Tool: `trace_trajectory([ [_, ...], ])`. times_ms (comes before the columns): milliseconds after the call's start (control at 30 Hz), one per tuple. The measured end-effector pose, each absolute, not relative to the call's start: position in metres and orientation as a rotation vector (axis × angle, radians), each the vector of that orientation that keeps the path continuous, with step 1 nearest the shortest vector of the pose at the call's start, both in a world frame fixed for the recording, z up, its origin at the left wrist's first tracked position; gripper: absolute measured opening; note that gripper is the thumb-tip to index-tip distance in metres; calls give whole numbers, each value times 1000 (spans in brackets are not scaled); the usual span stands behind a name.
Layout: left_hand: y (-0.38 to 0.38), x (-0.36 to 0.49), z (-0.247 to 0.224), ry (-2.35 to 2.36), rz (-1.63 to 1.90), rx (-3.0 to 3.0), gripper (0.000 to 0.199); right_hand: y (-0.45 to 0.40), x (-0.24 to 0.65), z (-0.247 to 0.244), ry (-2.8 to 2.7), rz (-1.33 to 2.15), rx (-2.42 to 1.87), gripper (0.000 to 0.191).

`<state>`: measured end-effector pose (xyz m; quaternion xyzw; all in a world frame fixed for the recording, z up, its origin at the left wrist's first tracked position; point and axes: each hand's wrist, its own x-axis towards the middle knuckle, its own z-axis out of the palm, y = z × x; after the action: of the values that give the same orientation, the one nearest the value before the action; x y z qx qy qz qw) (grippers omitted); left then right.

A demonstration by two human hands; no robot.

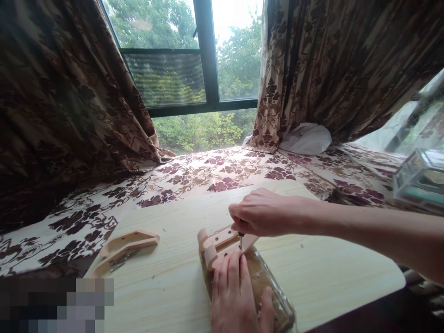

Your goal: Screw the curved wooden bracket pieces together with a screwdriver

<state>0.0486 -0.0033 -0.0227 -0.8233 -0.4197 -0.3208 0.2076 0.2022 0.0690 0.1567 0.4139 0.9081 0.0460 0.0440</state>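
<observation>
A pale wooden worktop (180,273) carries, at near centre, a brown film-wrapped block (258,270) beneath light wooden parts (227,237); the left hand (234,289), laid flat, steadies them while the right hand (256,212) clasps a slim metal-shafted driver (241,236), best pressed upright.

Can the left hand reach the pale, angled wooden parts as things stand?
Likely yes: across the pale wooden board, nothing tall stands between the left hand and the pale, angled wooden parts. It rests on a pale, rounded wooden piece, so would have to lift off first.
</observation>
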Motion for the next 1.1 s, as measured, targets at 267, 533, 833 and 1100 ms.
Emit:
trace_trajectory([
  [267,-6,52,-23,-1228,-935,-2314,59,65,200,166,2890,90,879,20],
  [533,3,43,-17,-1122,-857,-2307,79,75,205,145,2921,-13,1285,22],
  [833,33,48,-26,-1276,-963,-2264,68,94,190,117,3085,91,1490,18],
  [1100,30,40,-13,-1302,-1464,-1995,24,103,194,94,3141,-109,1802,23],
])
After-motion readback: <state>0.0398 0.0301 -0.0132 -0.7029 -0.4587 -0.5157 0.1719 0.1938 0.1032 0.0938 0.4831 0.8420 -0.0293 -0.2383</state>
